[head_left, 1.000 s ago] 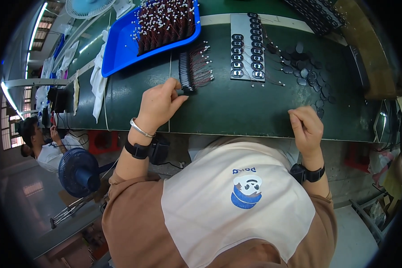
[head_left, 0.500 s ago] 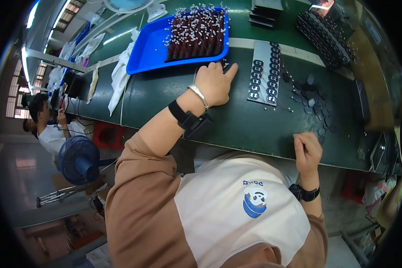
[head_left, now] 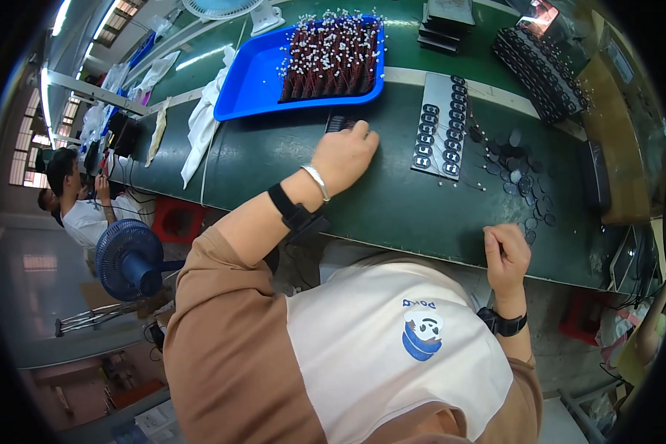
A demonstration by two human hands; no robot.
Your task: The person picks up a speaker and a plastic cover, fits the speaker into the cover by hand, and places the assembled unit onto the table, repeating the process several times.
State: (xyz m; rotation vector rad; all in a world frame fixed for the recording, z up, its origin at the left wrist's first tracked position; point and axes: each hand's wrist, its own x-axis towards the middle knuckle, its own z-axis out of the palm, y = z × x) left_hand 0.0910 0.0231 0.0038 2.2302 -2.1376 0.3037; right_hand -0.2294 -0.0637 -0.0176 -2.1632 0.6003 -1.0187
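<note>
My left hand [head_left: 345, 157] is over the green table just in front of a blue tray [head_left: 246, 83], its fingers curled in. Whatever they may hold is hidden. Right beyond its fingertips, a small dark ridged strip [head_left: 338, 123] lies partly under the tray's near rim. Closed at the table's front edge, my right hand [head_left: 508, 255] has its thumb against the fingers, and I cannot make out anything in it. Between and beyond the hands lies a grey plate [head_left: 436, 96] with two rows of black round parts [head_left: 451, 144]. Loose black discs [head_left: 516, 176] are scattered to its right.
Rows of dark parts with red wires and white tips [head_left: 329, 63] fill the tray's right side. Another wired stack [head_left: 540, 74] leans at the far right by a cardboard box [head_left: 625, 155]. A white cloth [head_left: 200, 126] lies left; a blue fan [head_left: 129, 259] stands beyond.
My left hand has drawn back a little from the tray, and its outstretched index finger has curled in. The dark strip shows more now. My right hand has hardly moved.
</note>
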